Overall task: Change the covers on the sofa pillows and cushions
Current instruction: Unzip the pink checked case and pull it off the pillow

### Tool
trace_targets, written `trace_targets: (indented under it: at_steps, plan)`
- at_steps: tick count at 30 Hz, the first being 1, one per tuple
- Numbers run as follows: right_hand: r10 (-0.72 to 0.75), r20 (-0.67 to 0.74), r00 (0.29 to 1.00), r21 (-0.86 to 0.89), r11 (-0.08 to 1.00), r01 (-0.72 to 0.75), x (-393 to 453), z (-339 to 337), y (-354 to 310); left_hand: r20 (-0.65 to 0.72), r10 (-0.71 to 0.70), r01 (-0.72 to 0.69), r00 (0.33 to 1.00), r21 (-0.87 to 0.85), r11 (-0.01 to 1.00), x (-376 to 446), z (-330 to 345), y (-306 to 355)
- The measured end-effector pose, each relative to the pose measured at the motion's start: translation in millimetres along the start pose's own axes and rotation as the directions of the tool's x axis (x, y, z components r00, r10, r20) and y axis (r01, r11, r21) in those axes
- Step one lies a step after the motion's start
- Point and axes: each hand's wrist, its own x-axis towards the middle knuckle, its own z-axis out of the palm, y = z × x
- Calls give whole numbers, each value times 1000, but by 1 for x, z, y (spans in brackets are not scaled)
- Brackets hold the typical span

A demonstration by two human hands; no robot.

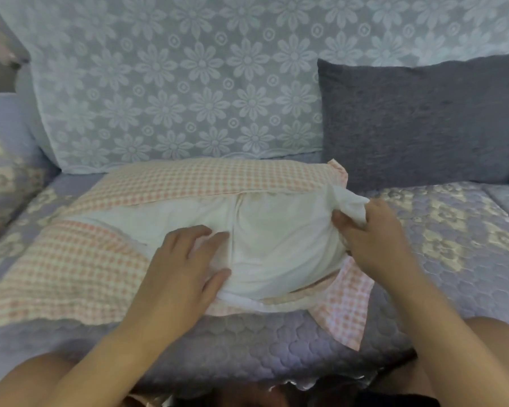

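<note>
— Head view: where does the pillow lie?
— On the sofa seat (pixel 453 230), long axis running left to right. The white pillow (pixel 276 230) shows bare through the opened pink checked cover (pixel 71 259), which still wraps its left end.
— And the hands?
— The left hand (pixel 185 259) lies spread, fingers straight, pressing the pillow's middle. The right hand (pixel 370 230) pinches the pillow's right corner.
— Which way out, then?
— Probably rightward, along that axis; the right hand is nearer the free end. A grey cushion (pixel 417 121) leans behind.

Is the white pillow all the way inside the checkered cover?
No, only partly. Much of the white pillow shows bare through the checkered cover.
</note>
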Motion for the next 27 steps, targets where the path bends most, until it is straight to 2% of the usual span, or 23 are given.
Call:
trace_targets:
  at_steps: [4,7,8,10,12,14,17,19,21,23,25,26,27]
  plan:
    - [-43,-60,997,-108,993,36,-9,5,-1,236,76,-86,969,33,996,-9,-11,-17]
    - [-93,-233,968,-193,980,47,-14,11,-21,502,15,-89,865,124,988,-34,-22,-32]
    - [-150,-284,947,-259,963,75,-16,16,-32,528,-6,-84,849,145,986,-43,-26,-41]
    - [-329,-312,891,-391,899,196,-21,33,-60,455,-27,-79,890,212,974,-55,-34,-58]
    - [-483,-168,859,-390,833,392,-30,61,-85,273,-52,-14,960,236,972,-61,-45,-72]
    - [-581,79,810,-234,779,582,-39,88,-106,191,-80,30,978,250,968,-57,-55,-83]
    - [-589,414,694,-32,752,658,-54,117,-131,291,-52,-37,955,294,955,-46,-66,-101]
    - [-581,536,612,-33,710,703,-60,134,-138,371,12,-130,928,293,947,-44,-69,-109]
    - [-530,645,551,-109,649,753,-59,151,-143,462,-7,-153,887,308,939,-50,-78,-111]
    - [-448,703,552,-234,587,775,-51,167,-141,622,-98,-110,777,287,952,-65,-87,-110]
    - [-374,701,608,-354,558,751,-36,178,-138,707,-235,-3,667,318,948,-92,-84,-124]
    - [-346,680,646,-398,566,722,-29,181,-140,705,-258,57,661,296,954,-105,-83,-131]
    - [-324,651,686,-436,580,688,-25,183,-144,672,-243,96,699,249,964,-115,-82,-136]
